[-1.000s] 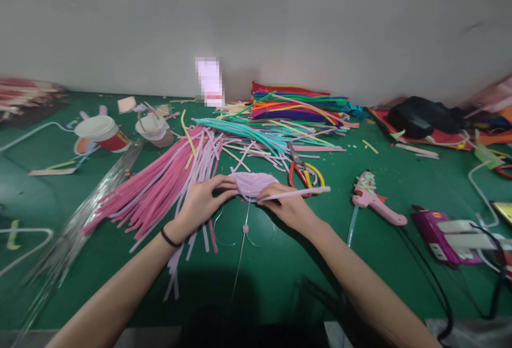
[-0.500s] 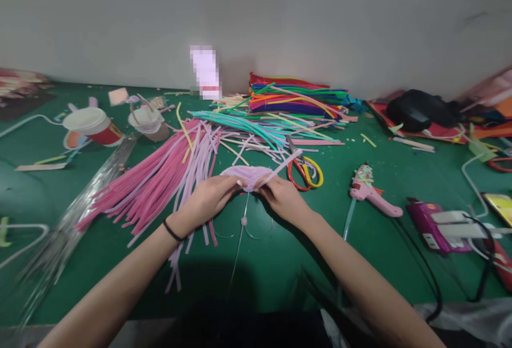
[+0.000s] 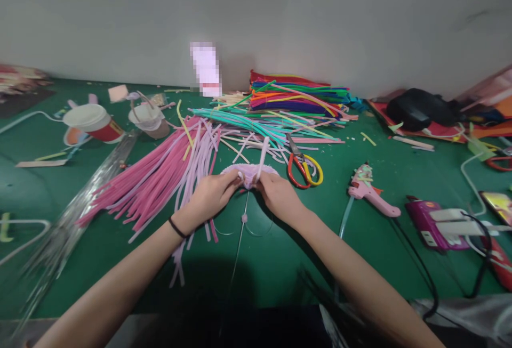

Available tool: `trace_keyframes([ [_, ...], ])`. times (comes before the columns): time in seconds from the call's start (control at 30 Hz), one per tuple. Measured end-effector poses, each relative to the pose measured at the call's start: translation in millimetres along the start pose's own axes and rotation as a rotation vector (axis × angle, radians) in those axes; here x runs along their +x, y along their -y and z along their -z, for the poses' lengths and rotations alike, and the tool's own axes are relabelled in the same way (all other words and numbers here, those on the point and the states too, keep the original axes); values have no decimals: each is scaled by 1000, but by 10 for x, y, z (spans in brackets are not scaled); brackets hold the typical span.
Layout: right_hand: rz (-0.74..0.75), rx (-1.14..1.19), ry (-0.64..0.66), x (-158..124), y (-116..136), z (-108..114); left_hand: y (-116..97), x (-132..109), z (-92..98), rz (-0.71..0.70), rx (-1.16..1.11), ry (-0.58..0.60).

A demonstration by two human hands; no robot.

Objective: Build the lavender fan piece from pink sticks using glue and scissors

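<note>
Between my hands is a lilac fan-shaped piece made of pipe cleaners [image 3: 250,171], with a thin wire stem [image 3: 240,241] running down from it toward me. A small lilac bead-like lump [image 3: 244,218] sits on the stem. My left hand [image 3: 216,194] pinches the piece's left side, fingers closed. My right hand [image 3: 278,192] is closed on its right side, and a lilac pipe cleaner end [image 3: 263,156] sticks up from those fingers. The fingertips partly hide the lower middle of the piece. Red-and-yellow scissors [image 3: 304,169] lie just beyond my right hand.
Pink pipe cleaners [image 3: 148,183] spread at the left beside silver wires [image 3: 76,220]. Colourful bundles [image 3: 300,95] lie against the wall. A lidded cup [image 3: 94,122] stands far left. At the right are a pink glue gun [image 3: 372,193] and a purple power strip [image 3: 434,225] with cables.
The pipe cleaner end at my right hand has swung from leaning right to nearly upright. My right hand has shifted slightly inward. Both hands keep hold of the lilac piece.
</note>
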State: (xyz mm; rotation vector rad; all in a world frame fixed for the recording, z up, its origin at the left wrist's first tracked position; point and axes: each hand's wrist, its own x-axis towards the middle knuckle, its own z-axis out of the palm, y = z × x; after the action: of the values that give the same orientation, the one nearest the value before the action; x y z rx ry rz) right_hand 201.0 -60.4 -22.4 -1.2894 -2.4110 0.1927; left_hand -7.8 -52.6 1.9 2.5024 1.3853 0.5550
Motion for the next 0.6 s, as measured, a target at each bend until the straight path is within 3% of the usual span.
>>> trace_keyframes([
  [0.33,-19,-41,-3,5,12,-19,-26,-6,-24,34,-38,-33],
  [0.6,-27,303,-177,-13,-15,-8,-57,0,29,45,-343,-88],
])
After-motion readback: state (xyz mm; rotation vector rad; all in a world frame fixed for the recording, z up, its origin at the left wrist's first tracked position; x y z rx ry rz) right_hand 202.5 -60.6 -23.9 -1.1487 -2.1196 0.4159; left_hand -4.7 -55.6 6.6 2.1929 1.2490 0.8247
